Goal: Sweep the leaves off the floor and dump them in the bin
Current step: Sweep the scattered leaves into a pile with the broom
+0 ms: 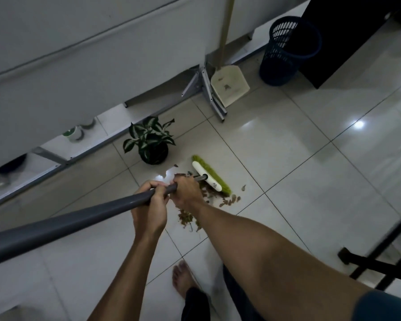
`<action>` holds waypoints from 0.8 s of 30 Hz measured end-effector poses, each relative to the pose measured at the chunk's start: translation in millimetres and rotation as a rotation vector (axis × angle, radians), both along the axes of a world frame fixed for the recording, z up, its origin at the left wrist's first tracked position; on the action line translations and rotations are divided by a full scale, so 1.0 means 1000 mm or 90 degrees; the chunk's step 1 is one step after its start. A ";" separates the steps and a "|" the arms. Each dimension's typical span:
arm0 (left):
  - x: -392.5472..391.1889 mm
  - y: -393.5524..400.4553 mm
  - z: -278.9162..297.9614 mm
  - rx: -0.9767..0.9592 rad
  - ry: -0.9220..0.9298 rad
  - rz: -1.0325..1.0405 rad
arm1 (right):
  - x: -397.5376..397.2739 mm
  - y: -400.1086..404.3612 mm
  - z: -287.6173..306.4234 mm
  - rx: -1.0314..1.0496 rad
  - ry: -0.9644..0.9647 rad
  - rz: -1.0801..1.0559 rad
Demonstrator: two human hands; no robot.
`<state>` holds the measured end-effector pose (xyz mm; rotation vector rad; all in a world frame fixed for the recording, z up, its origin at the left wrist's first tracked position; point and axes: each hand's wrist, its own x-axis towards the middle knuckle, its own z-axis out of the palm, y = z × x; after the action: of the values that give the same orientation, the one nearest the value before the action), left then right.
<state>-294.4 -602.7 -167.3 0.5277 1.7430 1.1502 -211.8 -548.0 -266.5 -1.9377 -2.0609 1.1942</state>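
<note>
A broom with a grey handle [79, 218] and a white head with green bristles [212, 176] rests on the tiled floor. My left hand [149, 207] grips the handle. My right hand [186, 189] grips it just ahead, closer to the head. Brown dry leaves [228, 200] lie in a loose pile beside and behind the bristles, and part of the pile is hidden under my right arm. A cream dustpan [230, 85] with a long handle leans against a metal stand. The dark blue mesh bin [285, 52] stands at the back right.
A potted plant [151, 140] sits just left of the broom head. A white panel on metal legs [214, 98] runs along the left. A dark cabinet [347, 35] stands by the bin. A black frame [366, 265] lies at right. My bare foot [183, 276] is below.
</note>
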 end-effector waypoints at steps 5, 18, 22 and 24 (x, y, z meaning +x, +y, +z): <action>-0.035 -0.030 0.009 0.009 0.010 0.011 | -0.036 -0.028 0.012 -0.004 0.022 0.026; 0.007 -0.003 0.027 0.115 -0.044 -0.234 | 0.045 -0.010 0.056 0.028 -0.072 -0.093; 0.038 0.006 -0.005 0.081 -0.051 -0.321 | 0.085 -0.012 0.030 0.004 -0.117 -0.142; 0.050 0.008 -0.027 0.071 -0.047 -0.354 | 0.099 -0.018 0.010 0.001 -0.123 -0.181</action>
<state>-244.7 -595.1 -194.6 0.9542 1.3495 0.8537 -113.3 -565.6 -256.3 -2.3287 -1.7795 0.9784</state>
